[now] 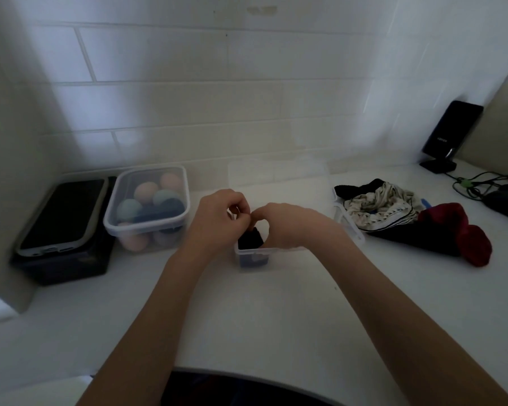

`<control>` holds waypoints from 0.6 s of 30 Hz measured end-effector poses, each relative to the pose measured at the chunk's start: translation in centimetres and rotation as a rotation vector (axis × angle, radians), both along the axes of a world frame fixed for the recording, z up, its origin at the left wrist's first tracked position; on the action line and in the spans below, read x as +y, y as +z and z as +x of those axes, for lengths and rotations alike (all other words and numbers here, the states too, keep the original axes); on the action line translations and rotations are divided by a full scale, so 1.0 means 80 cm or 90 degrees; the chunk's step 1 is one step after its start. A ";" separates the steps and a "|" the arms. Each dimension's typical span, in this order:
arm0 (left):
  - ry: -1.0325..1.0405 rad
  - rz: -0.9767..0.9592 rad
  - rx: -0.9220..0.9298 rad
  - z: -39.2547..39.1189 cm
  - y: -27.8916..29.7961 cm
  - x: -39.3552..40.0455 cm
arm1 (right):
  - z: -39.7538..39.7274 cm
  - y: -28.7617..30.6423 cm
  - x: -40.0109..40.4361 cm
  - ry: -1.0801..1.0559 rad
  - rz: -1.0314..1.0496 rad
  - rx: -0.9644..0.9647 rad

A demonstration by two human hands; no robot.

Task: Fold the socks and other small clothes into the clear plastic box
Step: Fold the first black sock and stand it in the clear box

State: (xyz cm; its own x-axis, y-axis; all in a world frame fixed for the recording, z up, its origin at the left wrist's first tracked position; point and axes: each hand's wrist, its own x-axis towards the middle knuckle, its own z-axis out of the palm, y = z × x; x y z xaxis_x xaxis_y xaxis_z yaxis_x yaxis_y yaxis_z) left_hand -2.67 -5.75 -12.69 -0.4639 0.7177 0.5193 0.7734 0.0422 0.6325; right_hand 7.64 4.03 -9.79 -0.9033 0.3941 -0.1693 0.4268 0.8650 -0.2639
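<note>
A clear plastic box (248,254) stands in the middle of the white counter. A dark folded cloth (250,238) sits upright inside it. My left hand (217,221) and my right hand (285,225) meet over the box, fingers pinched on the top of the dark cloth. My right hand covers the right half of the box. To the right lies a pile of small clothes: a striped white piece (376,206), black fabric (408,238) and a red piece (464,232).
A lidded clear tub of coloured balls (148,206) stands at the left, beside a phone (63,213) on a black box. A clear lid (349,224) lies under the clothes pile. A black device (449,133) with cables stands at the far right.
</note>
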 end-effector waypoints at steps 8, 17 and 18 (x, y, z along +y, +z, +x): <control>0.006 0.027 -0.014 -0.001 -0.001 -0.001 | 0.023 0.028 0.008 0.028 -0.123 0.028; -0.013 0.025 -0.045 -0.001 -0.002 -0.002 | 0.056 0.046 0.086 -0.217 -0.059 0.430; -0.017 0.027 -0.043 -0.001 -0.002 -0.001 | 0.059 0.037 0.100 -0.257 0.014 0.470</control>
State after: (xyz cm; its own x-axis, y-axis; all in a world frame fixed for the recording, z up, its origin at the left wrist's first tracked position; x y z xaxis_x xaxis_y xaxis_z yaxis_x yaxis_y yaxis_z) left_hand -2.75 -5.86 -12.83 -0.4800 0.7081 0.5178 0.7293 -0.0060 0.6842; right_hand 12.38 12.01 -6.81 -0.5678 0.7075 0.4208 0.4290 0.6906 -0.5822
